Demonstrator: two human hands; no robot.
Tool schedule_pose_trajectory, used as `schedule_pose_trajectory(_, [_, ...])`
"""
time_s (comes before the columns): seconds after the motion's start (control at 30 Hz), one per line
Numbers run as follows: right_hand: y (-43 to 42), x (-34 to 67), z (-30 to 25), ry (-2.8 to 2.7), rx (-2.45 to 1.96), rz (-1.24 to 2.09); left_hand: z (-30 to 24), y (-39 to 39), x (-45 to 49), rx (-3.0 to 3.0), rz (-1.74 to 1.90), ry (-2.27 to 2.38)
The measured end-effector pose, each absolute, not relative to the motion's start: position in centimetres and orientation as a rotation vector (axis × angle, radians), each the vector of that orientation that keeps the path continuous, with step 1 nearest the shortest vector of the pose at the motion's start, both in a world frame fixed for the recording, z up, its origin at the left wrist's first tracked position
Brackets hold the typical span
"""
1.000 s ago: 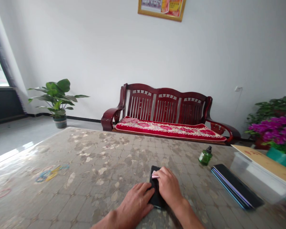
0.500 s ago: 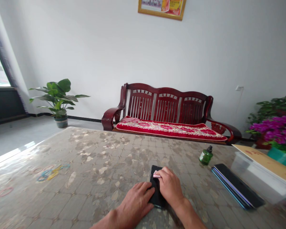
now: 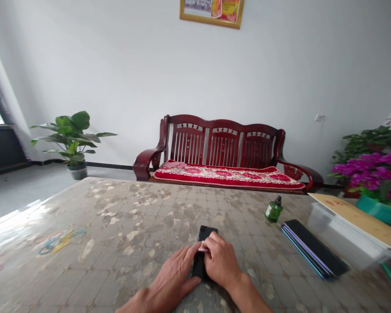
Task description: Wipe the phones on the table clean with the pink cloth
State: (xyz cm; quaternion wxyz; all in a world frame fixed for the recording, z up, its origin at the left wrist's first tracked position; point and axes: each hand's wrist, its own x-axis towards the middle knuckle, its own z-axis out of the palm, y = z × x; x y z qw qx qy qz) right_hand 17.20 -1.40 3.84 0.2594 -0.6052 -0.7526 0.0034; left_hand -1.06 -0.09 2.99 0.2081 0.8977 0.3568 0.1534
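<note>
A black smartphone (image 3: pixel 199 263) lies flat on the table, its glossy face up. My left hand (image 3: pixel 174 274) steadies its left edge, thumb near the bottom end and fingertips near the middle. Over the phone's right side, my right hand (image 3: pixel 222 261) is closed, pinching a small pale pink cloth (image 3: pixel 203 248) against the screen. The left fingertips come close to this cloth; whether they touch it I cannot tell. Part of the phone is hidden under my right hand.
To the right stand a green pump bottle (image 3: pixel 274 209), a stack of several phones (image 3: pixel 314 248) and a clear plastic box (image 3: pixel 345 237) under a tan board (image 3: pixel 355 217). Coloured rubber bands (image 3: pixel 57 242) lie at left. Beyond the table (image 3: pixel 133 217) is a wooden bench (image 3: pixel 223 145).
My right hand has drawn the pink cloth down the phone toward me. My left fingertips are now nearer the cloth. The whole view has shifted slightly.
</note>
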Motion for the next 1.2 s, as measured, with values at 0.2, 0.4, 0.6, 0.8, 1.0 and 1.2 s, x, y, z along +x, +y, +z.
schedule_pose_trajectory(0.2, [-1.1,17.4,3.6,-2.044,-1.608,-0.014,5.1,-0.2,-0.9,2.501,0.291,1.003])
schedule_pose_trajectory(0.4, [-1.0,17.8,4.1,-2.109,-1.559,0.022,6.7,1.6,-0.8,2.517,0.238,0.967])
schedule_pose_trajectory(0.6, [-0.8,18.1,3.8,-2.121,-1.5,0.043,7.6,5.3,0.1,2.657,0.187,0.821])
schedule_pose_trajectory(0.8, [-0.6,18.2,3.6,-2.119,-1.464,0.051,7.3,8.1,2.2,2.915,0.08,0.609])
schedule_pose_trajectory(1.0, [-0.7,18.1,3.5,-2.115,-1.484,0.052,6.8,9.4,3.9,2.966,0.029,0.507])
schedule_pose_trajectory(1.2, [-0.7,18.0,3.6,-2.106,-1.466,0.046,6.4,9.8,4.6,2.992,0.023,0.444])
